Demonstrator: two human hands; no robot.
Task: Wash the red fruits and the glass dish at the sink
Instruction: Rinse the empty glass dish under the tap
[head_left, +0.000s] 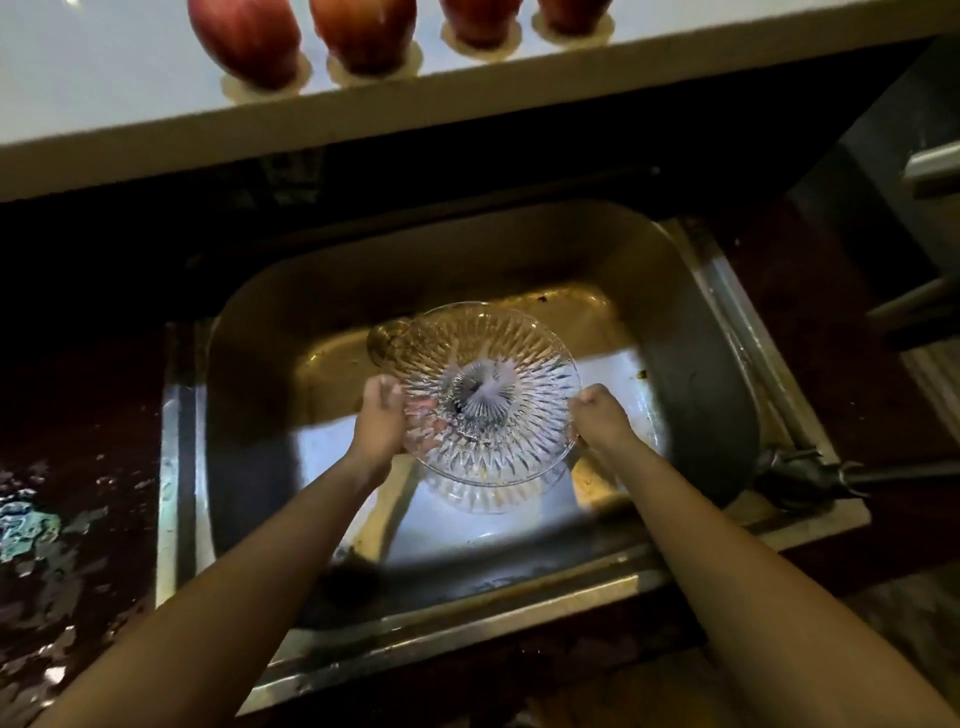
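Observation:
A clear cut-glass dish (493, 364) with a ribbed star pattern hangs above the steel sink (727, 374), tilted toward me. My left hand (382, 415) grips its left rim, fingers showing through the glass. My right hand (597, 413) grips the right rim. Several red fruits stand in a row on the white ledge (130, 114) at the top, among them one at the left (244, 39) and one beside it (363, 31); their tops are cut off by the frame edge.
Dark, wet countertop (67, 493) lies left of the sink. A dark tap fitting (800, 473) sits at the sink's right rim. The sink bottom shows a drain (387, 338) behind the dish. A cabinet handle (930, 166) is at the far right.

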